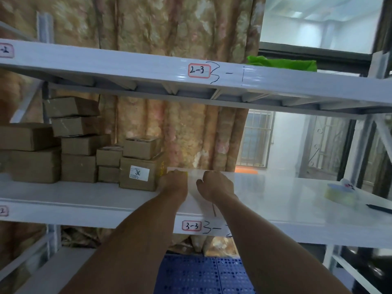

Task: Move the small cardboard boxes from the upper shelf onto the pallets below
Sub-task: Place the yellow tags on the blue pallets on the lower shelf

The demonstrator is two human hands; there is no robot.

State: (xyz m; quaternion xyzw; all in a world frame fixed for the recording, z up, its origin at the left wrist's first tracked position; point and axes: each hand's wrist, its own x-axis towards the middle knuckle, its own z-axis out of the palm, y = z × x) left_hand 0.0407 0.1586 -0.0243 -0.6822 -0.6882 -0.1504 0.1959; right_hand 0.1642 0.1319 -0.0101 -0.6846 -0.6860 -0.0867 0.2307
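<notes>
Small cardboard boxes [78, 145] stand in stacks on a white metal shelf [275, 200], none of them on the blue pallet [201, 274] yet. The nearest of them is a labelled box [137, 175] with a white sticker reading 30, and it carries a smaller box on its top. All the other stacks stand to the left of the labelled box, some four boxes high.

Just right of the labelled box, both bare arms reach onto the shelf. The left hand [174, 184] is almost touching that box's right side, and the right hand [216, 186] is close beside the left. Both have curled fingers at the near edge of a pale flat panel [199, 172]. The panel blurs into the shelf, so I cannot tell whether either hand grips it.

Far to the right of the labelled box, a roll of tape [340, 194] and a dark pen [379, 209] lie on the same shelf. A red-edged tag [191, 225] on the shelf's front edge, below and right of the labelled box, reads 3-3. Above it runs a second white shelf [127, 64], where something green [282, 62] lies.

A floral curtain [169, 24] hangs behind the labelled box, with a barred window [256, 139] to the curtain's right. The perforated blue pallet lies on the floor, below and right of the labelled box.
</notes>
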